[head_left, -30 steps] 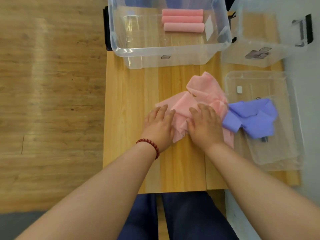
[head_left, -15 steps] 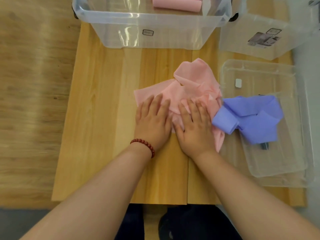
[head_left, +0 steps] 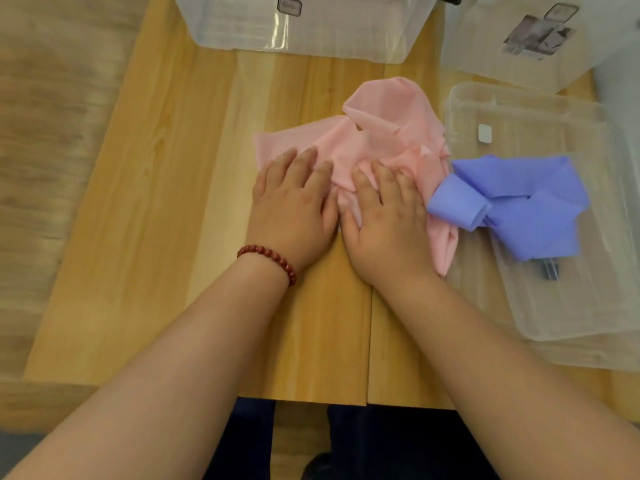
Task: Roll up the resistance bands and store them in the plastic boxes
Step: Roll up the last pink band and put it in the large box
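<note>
A crumpled pink resistance band lies on the wooden table, right of centre. My left hand and my right hand lie flat side by side on its near edge, fingers spread, pressing it down. The band's near edge is hidden under my palms. A purple resistance band, loosely folded, lies to the right, partly over the pink one and partly in a shallow clear tray. A large clear plastic box stands at the table's far edge; its inside is out of view.
A second clear plastic box with a label stands at the far right. The shallow tray fills the table's right side. Bare wood shows to the left of my hands. The table's near edge is just above my knees.
The view has tilted down and moved closer, so the pink rolls in the large box have left the frame. My hands stay pressed on the pink band in about the same place.
</note>
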Tool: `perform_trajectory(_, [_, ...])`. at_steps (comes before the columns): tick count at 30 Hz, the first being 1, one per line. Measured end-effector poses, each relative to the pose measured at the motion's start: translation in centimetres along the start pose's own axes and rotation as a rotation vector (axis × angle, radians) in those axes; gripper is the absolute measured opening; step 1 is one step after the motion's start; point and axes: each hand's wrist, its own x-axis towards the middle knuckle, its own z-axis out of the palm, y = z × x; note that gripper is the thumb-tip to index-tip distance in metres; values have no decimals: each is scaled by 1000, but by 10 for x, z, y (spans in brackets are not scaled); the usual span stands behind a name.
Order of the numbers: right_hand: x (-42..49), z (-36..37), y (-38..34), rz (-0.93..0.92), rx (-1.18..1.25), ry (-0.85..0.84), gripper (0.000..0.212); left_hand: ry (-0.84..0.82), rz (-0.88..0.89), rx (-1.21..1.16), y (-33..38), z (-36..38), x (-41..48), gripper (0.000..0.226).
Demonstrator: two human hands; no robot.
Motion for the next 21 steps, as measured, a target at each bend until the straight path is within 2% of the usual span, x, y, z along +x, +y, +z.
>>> perform_trajectory(8, [-2, 1, 3, -31, -24, -8, 60, 30, 42, 29, -3, 1, -3, 57])
perform_trajectory(14, [-6, 1, 1, -67, -39, 19, 56, 61, 61, 39, -4, 3, -6, 49])
perform_trajectory(21, [-10, -4, -1, -85, -91, -40, 48, 32, 61, 92, -2, 2, -9, 41])
